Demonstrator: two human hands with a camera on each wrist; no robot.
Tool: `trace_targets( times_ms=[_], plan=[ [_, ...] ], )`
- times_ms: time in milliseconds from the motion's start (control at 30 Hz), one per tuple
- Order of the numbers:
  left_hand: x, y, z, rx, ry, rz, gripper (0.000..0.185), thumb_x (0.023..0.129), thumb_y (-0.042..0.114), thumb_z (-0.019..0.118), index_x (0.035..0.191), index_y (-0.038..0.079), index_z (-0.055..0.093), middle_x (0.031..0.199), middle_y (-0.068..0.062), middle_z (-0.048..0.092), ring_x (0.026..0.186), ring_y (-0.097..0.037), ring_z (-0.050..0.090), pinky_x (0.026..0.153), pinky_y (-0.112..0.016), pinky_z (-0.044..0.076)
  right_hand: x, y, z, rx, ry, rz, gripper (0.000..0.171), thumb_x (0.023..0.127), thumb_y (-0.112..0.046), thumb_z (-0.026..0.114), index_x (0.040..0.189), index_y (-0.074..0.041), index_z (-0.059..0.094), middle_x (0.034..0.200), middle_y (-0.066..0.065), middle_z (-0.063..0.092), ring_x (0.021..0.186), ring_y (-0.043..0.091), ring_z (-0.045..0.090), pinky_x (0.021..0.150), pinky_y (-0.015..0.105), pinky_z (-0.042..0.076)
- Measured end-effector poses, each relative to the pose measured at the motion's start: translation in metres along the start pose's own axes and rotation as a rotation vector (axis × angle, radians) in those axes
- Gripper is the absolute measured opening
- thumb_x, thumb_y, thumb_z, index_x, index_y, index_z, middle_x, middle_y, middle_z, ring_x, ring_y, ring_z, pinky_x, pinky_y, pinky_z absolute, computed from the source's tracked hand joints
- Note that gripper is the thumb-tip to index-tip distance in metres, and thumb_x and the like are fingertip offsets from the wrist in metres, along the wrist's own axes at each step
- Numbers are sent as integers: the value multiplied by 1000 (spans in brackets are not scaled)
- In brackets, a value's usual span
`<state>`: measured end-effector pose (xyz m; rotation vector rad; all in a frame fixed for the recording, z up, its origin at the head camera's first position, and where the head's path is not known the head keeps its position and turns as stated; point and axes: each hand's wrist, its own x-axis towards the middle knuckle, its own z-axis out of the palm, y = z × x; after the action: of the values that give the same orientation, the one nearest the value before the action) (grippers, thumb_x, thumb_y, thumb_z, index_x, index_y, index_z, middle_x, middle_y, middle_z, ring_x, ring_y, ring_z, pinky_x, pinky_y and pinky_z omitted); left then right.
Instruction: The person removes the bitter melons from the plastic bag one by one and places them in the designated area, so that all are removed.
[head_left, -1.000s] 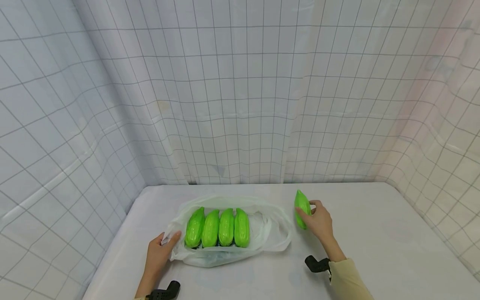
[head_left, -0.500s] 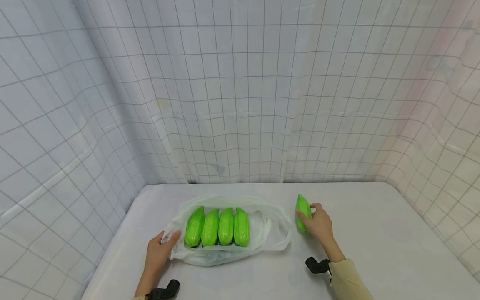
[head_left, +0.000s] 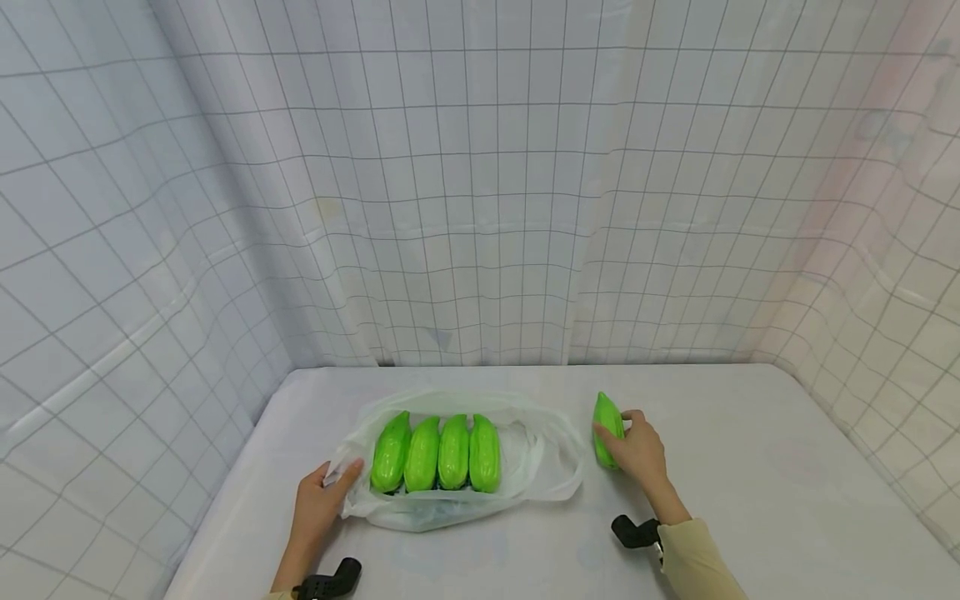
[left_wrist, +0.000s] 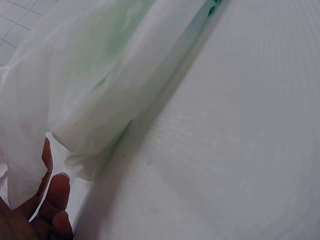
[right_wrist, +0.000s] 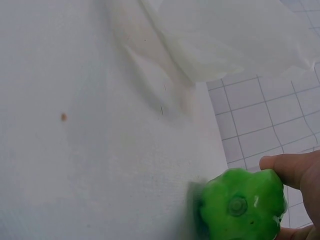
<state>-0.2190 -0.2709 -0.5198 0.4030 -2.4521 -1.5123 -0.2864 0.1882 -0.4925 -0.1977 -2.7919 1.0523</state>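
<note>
White-covered table [head_left: 780, 475], white gridded curtain [head_left: 465, 208] behind it and down both sides. A person works from the near edge, both hands over the table.

Right hand [head_left: 641, 454]: grips one ribbed green vegetable [head_left: 606, 429] between thumb and fingers, thumb across its near part, fingers at its right side. Vegetable lies to the far left of the palm, tapered tip pointing far, blunt end near. From the right wrist, that blunt end shows a round mark at its centre; a shadow falls just beside it. Cannot tell whether it touches the table.

Left hand [head_left: 315, 504]: pinches the left end of a white plastic bag [head_left: 420, 518], thumb on the upper side. Bag lies on the table between the hands, mouth spread open.

Inside the bag, four green vegetables [head_left: 453, 454] side by side in a row, tapered tips far. Leftmost sits near the left thumb; the row is well apart from the right hand. The gripped vegetable is just right of the bag's right end.

Black device [head_left: 636, 531] at the right wrist, beside a pale yellow sleeve [head_left: 697, 558].
</note>
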Motion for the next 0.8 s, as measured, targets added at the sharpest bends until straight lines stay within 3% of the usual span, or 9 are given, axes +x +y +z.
trace_targets(
  times_ms=[433, 800],
  plan=[
    [0, 1, 0, 7, 0, 13, 52, 85, 43, 63, 110, -3, 63, 99, -15, 66, 75, -9, 53, 66, -23, 44, 0, -1, -3, -11, -18, 2, 68, 84, -46, 61, 122, 9, 46, 97, 26, 61, 78, 30, 59, 59, 37, 44],
    [0, 0, 1, 0, 14, 16, 49, 85, 41, 64, 108, -2, 64, 96, -14, 67, 73, -9, 53, 66, -22, 44, 0, 1, -2, -20, -34, 1, 70, 86, -48, 58, 123, 10, 46, 105, 29, 59, 85, 33, 58, 67, 43, 45]
  ],
)
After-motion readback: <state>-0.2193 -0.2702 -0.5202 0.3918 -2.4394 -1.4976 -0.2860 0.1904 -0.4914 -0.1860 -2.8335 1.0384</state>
